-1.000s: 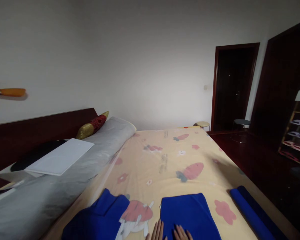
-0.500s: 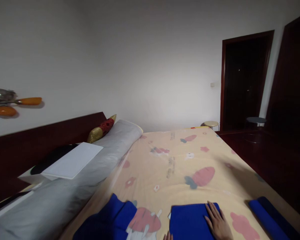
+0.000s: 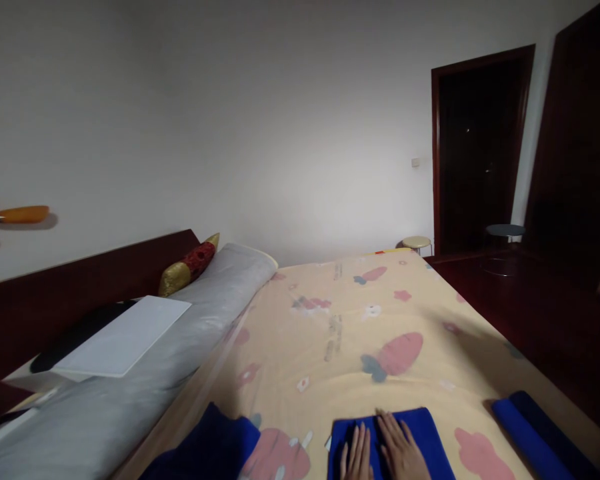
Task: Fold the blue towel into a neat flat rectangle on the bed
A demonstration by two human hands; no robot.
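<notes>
1. Our left hand [image 3: 356, 455] lies flat, fingers stretched and together, palm down on the folded blue cloth [image 3: 420, 433]; it grips nothing.
2. Our right hand [image 3: 403, 450] lies flat just beside the left, fingers spread, also pressing on the same cloth and holding nothing.
3. The folded blue cloth is a neat rectangle at the near edge of the bed, low in the middle of the view, resting on the bedsheet [image 3: 350, 333]; its lower part runs out of frame.
4. The bedsheet is pale yellow, printed with pink carrots and small flowers, and covers the bed up to its far end.
5. A crumpled dark blue garment [image 3: 205, 447] lies on the sheet to the left of the folded cloth, apart from it.
6. A rolled blue cloth [image 3: 530, 433] lies near the bed's right edge, well apart from our hands.
7. A long grey bolster [image 3: 180, 353] runs along the left side of the bed, below a dark wooden headboard [image 3: 80, 287].
8. A white flat board [image 3: 125, 337] rests on the bolster, over something black.
9. A red and gold cushion [image 3: 190, 260] sits at the bolster's far end.
10. A dark doorway [image 3: 480, 147] stands in the far wall, with two round stools [image 3: 416, 242] near it.
</notes>
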